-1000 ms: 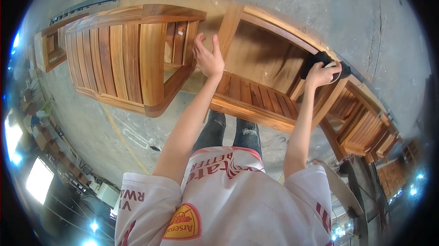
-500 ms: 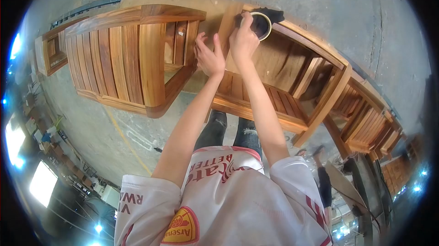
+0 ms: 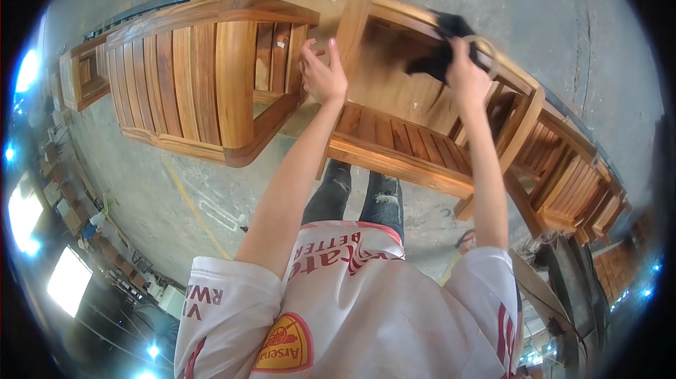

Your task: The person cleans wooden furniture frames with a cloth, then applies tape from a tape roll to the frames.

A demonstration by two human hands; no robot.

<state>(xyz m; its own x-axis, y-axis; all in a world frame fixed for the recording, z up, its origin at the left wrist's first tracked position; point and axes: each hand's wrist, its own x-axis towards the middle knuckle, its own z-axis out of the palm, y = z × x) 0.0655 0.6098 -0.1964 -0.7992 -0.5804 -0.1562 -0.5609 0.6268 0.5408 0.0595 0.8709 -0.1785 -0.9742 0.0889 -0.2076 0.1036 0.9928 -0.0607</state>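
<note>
My right hand (image 3: 467,78) is closed around a round cup (image 3: 486,54) with a pale rim, blurred by motion, over the top rail of a slatted wooden bench (image 3: 394,161). A black cloth (image 3: 435,64) bunches beside the cup and hangs past the rail; whether my fingers also grip it I cannot tell. My left hand (image 3: 324,76) is empty, with thumb and fingers apart. It hovers by the bench's left post (image 3: 352,30), next to a second slatted wooden piece (image 3: 169,87).
More slatted wooden furniture (image 3: 563,192) stands at the right, and a small wooden frame (image 3: 86,76) at the far left. Concrete floor (image 3: 549,13) lies beyond the row. Shelves and clutter (image 3: 91,228) line the left side.
My right hand has swung right along the bench's top rail, carrying the cup with the black cloth moving along. My left hand stays almost where it was.
</note>
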